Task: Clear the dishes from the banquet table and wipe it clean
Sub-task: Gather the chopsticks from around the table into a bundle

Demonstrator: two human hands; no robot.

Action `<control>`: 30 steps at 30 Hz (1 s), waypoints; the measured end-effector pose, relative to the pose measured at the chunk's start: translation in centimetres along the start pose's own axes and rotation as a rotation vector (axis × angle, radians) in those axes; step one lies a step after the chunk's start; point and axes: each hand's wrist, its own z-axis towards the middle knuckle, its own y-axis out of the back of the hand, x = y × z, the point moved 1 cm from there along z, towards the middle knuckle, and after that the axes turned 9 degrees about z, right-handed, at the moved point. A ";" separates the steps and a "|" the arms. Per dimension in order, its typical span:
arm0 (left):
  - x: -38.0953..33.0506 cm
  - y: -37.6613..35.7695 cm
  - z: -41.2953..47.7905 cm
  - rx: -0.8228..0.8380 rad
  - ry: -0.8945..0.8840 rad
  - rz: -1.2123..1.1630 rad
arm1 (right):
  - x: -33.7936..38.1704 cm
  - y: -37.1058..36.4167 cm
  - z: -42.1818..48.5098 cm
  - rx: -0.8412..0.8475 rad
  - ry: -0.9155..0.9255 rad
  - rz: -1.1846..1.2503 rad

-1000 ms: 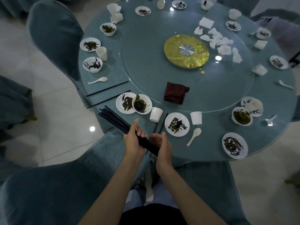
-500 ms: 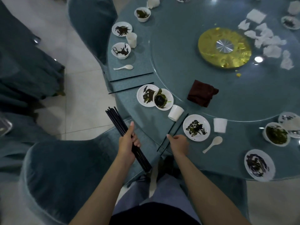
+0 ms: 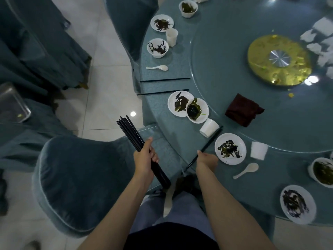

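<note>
My left hand (image 3: 145, 159) grips a bundle of black chopsticks (image 3: 131, 132) over the chair beside the round teal table (image 3: 173, 141). My right hand (image 3: 206, 158) rests at the table's near edge, its fingers curled around a pair of black chopsticks (image 3: 210, 141) that lie between a white cup (image 3: 209, 127) and a dirty white plate (image 3: 230, 148). A dark red cloth (image 3: 243, 110) lies on the glass turntable (image 3: 234, 73). Two more single chopsticks (image 3: 164, 79) lie further left.
Dirty plates (image 3: 180, 103), bowls (image 3: 157, 47), cups (image 3: 258, 150) and white spoons (image 3: 246, 170) ring the table's edge. Crumpled napkins (image 3: 319, 38) lie by the gold centre disc (image 3: 279, 59). Teal-covered chairs (image 3: 77, 177) stand at my left and behind; tiled floor lies between them.
My right hand left the bundle and reached to the pair of chopsticks on the table, closing on them. The left hand keeps the bundle, now held off the table's edge. The view shifted left.
</note>
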 end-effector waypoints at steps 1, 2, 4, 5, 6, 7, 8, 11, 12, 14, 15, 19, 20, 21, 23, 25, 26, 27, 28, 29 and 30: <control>0.0 0.0 0.0 0.005 0.001 0.002 | 0.2 -0.1 0.0 0.003 -0.007 -0.014; 0.0 0.1 0.0 0.011 0.002 0.009 | 0.4 -0.1 -0.1 0.010 -0.010 -0.031; -0.2 0.0 0.0 0.029 0.012 0.032 | 0.8 -0.1 0.0 0.019 0.005 -0.068; -0.2 -0.1 0.0 0.041 0.024 0.046 | 0.9 0.0 0.0 0.036 0.016 -0.086; -0.3 -0.1 0.1 0.056 0.044 0.062 | 1.1 0.2 -0.1 0.057 0.023 -0.102; -0.4 -0.2 0.2 0.079 0.072 0.077 | 1.3 0.3 -0.2 0.077 0.023 -0.095; -0.6 -0.2 0.3 0.116 0.105 0.091 | 1.2 0.5 0.0 0.093 0.014 -0.085; -1.0 -0.9 0.6 0.270 0.202 0.119 | 1.3 1.3 0.0 0.154 -0.072 0.053; -1.0 -1.2 0.7 0.312 0.224 0.130 | 1.3 1.7 -0.1 0.170 -0.102 0.119; -0.7 -1.9 0.7 0.379 0.255 0.155 | 1.4 2.7 -0.9 0.202 -0.151 0.232; -0.5 -2.3 0.8 0.411 0.266 0.175 | 1.3 3.2 -1.4 0.224 -0.174 0.291; 0.6 -4.0 0.8 0.537 0.292 0.302 | 0.7 5.7 -4.1 0.336 -0.248 0.603; 1.0 -4.3 0.7 0.561 0.305 0.337 | 0.4 6.4 -4.9 0.372 -0.261 0.683; 1.3 -4.5 0.5 0.589 0.324 0.371 | 0.2 7.0 -5.8 0.407 -0.261 0.756; 2.2 -4.7 0.1 0.648 0.370 0.435 | -0.2 8.5 -7.2 0.459 -0.212 0.907; 3.0 -4.7 -0.4 0.701 0.414 0.499 | -0.5 10.0 -8.4 0.461 -0.133 1.038; 3.3 -4.5 -0.7 0.722 0.434 0.522 | -0.6 10.8 -9.1 0.447 -0.093 1.082; 3.6 -4.2 -1.0 0.742 0.447 0.538 | -0.7 11.7 -9.8 0.428 -0.052 1.105; 3.9 -3.9 -1.3 0.762 0.454 0.548 | -0.9 12.5 -10.4 0.415 -0.007 1.108; 4.0 -3.6 -1.7 0.786 0.456 0.554 | -1.1 13.2 -11.0 0.408 0.048 1.094; 4.1 -3.4 -2.2 0.809 0.455 0.558 | -1.4 13.9 -11.5 0.406 0.111 1.064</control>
